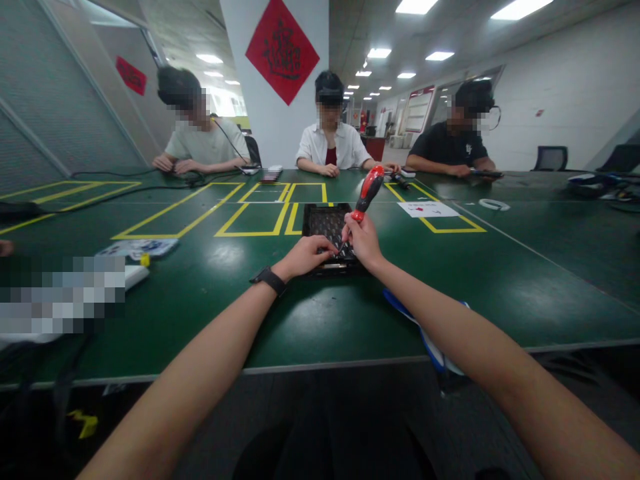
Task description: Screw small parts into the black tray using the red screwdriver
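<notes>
A shallow black case [312,217] with small shiny bits inside lies on the table in front of me. My right hand [365,241] grips a screwdriver [369,192] low down, near the end of its red and black handle. The handle leans up and to the right, and the thin shaft points down into the case. My left hand [306,256], a dark band on its wrist, rests over the case's left front part. Its fingers are drawn together close to the screwdriver's tip; whatever they pinch is too small to make out.
Yellow tape outlines [250,233] mark the green table [240,300]. A blue and white object [431,343] lies under my right forearm at the front edge. A white paper [428,209] lies right of the case. Three people sit across the table; cables run along the left.
</notes>
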Demonstrator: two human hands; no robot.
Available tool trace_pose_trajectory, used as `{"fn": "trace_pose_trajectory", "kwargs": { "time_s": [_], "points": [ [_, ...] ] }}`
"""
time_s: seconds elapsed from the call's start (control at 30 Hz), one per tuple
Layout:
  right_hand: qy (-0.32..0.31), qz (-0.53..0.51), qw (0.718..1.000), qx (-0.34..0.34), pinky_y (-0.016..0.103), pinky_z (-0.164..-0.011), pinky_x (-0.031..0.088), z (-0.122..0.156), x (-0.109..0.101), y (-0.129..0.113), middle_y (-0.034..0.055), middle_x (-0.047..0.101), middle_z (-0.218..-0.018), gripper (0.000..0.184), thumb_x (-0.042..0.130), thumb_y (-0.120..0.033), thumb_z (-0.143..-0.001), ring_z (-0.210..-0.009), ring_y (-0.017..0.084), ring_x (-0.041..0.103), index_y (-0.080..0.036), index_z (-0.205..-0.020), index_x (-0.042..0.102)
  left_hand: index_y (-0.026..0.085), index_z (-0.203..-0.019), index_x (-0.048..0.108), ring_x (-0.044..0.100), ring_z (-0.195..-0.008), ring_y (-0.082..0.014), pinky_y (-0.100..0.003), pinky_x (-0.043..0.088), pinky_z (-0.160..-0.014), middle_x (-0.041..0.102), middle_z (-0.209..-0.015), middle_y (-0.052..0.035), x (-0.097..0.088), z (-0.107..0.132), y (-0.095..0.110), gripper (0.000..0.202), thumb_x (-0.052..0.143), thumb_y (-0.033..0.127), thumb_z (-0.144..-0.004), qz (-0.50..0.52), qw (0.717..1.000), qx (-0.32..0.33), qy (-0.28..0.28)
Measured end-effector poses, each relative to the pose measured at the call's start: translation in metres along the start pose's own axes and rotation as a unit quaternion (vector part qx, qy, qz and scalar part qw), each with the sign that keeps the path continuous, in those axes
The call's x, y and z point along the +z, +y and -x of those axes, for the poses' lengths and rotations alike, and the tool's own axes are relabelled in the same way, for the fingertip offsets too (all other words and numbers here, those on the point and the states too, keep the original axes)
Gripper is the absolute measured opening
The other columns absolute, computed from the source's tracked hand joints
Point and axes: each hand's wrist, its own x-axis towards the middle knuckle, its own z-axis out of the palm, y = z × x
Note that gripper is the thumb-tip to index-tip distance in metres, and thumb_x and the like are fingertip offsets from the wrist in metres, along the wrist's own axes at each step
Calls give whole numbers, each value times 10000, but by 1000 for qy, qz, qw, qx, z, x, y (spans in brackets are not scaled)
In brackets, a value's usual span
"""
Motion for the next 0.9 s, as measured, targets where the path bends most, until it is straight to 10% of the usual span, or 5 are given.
{"fn": "trace_pose_trajectory", "kwargs": {
  "time_s": [0.9],
  "points": [
    [10, -17, 1000, -1, 179, -413, 300, -1, -1, -1, -73, 487, -453, 251, 469, -428, -855, -374, 60, 401, -201, -757, 430, 180, -891, 678, 614, -829, -167, -288, 465, -814, 682, -894, -39, 0, 1, 1, 216, 592, 337, -771, 6, 1000, -14, -18]
  ]
}}
